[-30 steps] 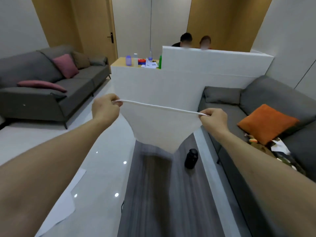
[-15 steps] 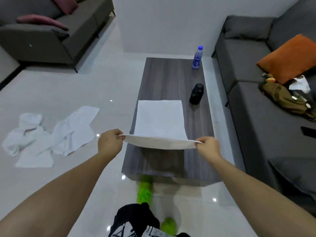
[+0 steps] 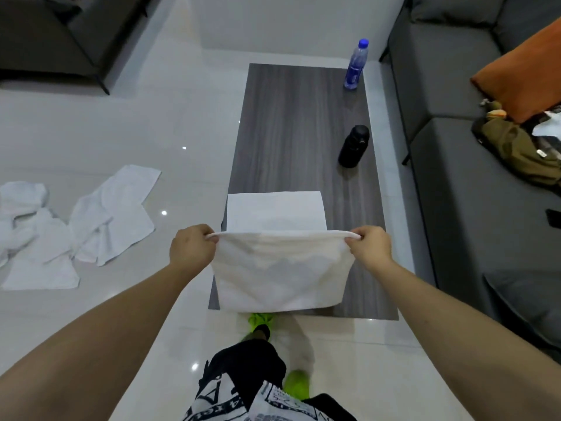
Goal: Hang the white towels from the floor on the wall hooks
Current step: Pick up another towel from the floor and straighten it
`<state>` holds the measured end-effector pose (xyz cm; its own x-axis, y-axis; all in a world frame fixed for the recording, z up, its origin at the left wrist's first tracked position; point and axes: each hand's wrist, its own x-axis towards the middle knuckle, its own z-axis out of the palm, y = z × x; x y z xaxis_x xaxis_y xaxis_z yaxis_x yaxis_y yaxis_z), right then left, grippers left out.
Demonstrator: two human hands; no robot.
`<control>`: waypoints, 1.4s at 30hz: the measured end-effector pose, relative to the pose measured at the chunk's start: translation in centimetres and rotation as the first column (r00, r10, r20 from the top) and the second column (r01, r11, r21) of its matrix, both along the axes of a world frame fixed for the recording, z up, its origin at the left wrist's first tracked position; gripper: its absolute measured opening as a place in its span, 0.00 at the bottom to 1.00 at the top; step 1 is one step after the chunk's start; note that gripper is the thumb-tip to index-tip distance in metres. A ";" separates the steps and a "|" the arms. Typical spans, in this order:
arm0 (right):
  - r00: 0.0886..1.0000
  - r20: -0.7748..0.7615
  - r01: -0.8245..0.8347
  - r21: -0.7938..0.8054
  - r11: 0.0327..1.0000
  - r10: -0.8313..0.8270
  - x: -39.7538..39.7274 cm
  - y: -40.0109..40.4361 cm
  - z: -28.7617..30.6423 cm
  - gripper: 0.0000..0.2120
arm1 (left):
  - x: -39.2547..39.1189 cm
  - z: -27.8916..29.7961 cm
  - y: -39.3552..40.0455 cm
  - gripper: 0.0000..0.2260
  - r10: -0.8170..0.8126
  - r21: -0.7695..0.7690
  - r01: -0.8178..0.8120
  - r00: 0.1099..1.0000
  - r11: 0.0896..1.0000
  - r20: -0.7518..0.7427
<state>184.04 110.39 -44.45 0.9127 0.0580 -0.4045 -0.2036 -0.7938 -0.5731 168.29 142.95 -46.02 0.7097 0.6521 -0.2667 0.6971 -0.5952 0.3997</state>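
Note:
A white towel [image 3: 280, 268] lies partly on the near end of the dark wooden coffee table [image 3: 291, 123]. My left hand [image 3: 191, 249] pinches one corner of it and my right hand [image 3: 368, 247] pinches the other. Between the hands the held edge is stretched and folded back toward me over the towel's near part, while its far part lies flat on the table. Several more white towels [image 3: 73, 226] lie crumpled on the floor at the left. No wall hooks are in view.
A black bottle [image 3: 353, 146] and a blue-capped water bottle [image 3: 355, 65] stand on the table's right side. A grey sofa [image 3: 473, 165] with an orange cushion [image 3: 522, 71] and clutter runs along the right. Another grey sofa [image 3: 48, 34] is far left. My green shoes [image 3: 296, 382] stand at the table's near end.
The view dropped from the room to the table. The towel went from hanging in the air to lying on the table, and both hands drew its held edge back toward me, folding it.

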 end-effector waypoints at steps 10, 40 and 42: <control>0.995 0.041 0.093 -0.062 0.994 -0.091 12.3 10.1 -3.0 0.14 | 12.1 -4.9 7.7 0.13 0.048 -0.067 -0.049 0.999 0.997 -0.018; 0.814 -0.349 0.496 0.006 0.868 -0.463 -4.7 1.1 -25.5 0.10 | -2.9 -23.5 -4.0 0.21 0.544 -0.460 -0.693 0.721 0.555 -0.430; 0.750 -0.426 0.597 0.106 0.795 -0.506 -4.6 1.3 -25.0 0.06 | -2.1 -22.8 -3.7 0.18 0.615 -0.520 -0.771 0.621 0.368 -0.487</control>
